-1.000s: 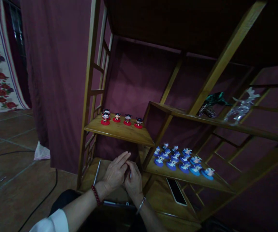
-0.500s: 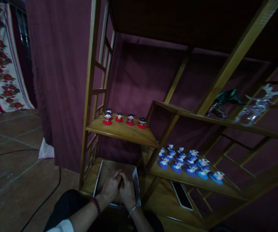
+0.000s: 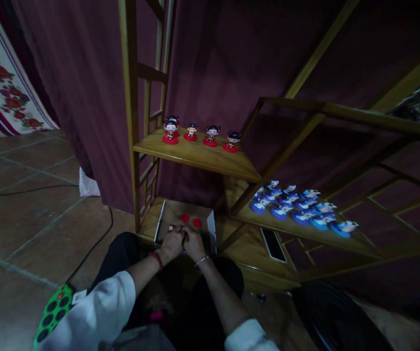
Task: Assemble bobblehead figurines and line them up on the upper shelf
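Seen from the wearer's head, a person in white sleeves has 2 bare hands close together over a shallow, open cardboard box with white walls and a brown inside (image 3: 212,230). It sits by the left end of a yellow-brown wooden bottom shelf (image 3: 246,246).

The left hand (image 3: 174,244), with a dark red beaded bracelet (image 3: 156,261), and the right hand (image 3: 194,243), with a silver bracelet (image 3: 201,261), touch above the box's near edge. Their fingers curl inward; I cannot tell what, if anything, they pinch. At the left fingertips shows a tiny dark-and-peach object (image 3: 171,228), perhaps a figurine's head, towards the box's left edge.

Farther in, 2 flat, round red discs (image 3: 184,218) (image 3: 197,223) lie on the box floor, near its far edge. They are probably light, stiff and smooth, best taken by the rim. The tiny object, likely hard plastic, would suit a gentle fingertip hold around its sides.

Above, 5 black-haired figurines on round red bases (image 3: 212,135) stand along a wooden upper shelf (image 3: 195,158), 2 of them at its left edge. Right of the box lies a black-screened phone with a pale edge (image 3: 273,244).
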`<state>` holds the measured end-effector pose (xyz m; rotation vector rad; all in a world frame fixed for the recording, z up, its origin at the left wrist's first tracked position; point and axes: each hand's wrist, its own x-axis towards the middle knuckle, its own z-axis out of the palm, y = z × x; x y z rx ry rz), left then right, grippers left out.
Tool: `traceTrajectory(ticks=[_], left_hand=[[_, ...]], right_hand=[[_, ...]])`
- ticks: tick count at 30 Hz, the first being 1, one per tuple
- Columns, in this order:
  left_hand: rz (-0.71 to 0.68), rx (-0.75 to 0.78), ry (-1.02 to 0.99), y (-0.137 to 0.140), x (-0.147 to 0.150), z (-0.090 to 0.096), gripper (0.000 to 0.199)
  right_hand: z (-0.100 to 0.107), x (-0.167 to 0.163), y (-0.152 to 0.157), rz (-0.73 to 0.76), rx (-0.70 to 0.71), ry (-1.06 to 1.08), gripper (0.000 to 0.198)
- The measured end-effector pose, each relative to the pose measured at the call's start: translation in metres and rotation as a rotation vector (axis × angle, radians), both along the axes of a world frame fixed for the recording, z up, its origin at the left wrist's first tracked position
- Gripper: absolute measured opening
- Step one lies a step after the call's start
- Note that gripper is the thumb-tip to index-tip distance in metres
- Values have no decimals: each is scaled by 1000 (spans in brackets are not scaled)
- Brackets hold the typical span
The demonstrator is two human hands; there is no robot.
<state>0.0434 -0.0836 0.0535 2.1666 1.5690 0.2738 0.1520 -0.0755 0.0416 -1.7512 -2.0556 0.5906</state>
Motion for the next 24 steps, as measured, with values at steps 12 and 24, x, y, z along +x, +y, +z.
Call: traceTrajectory(ticks=[12,24], left_hand=[[26,-165,117,8,-19,-35,32],[170,-63,7,8,-30,-54,28]], right_hand=[[-33,20,16,5,-117,-83,31],[-49,44,29,-223,-179,-185,26]])
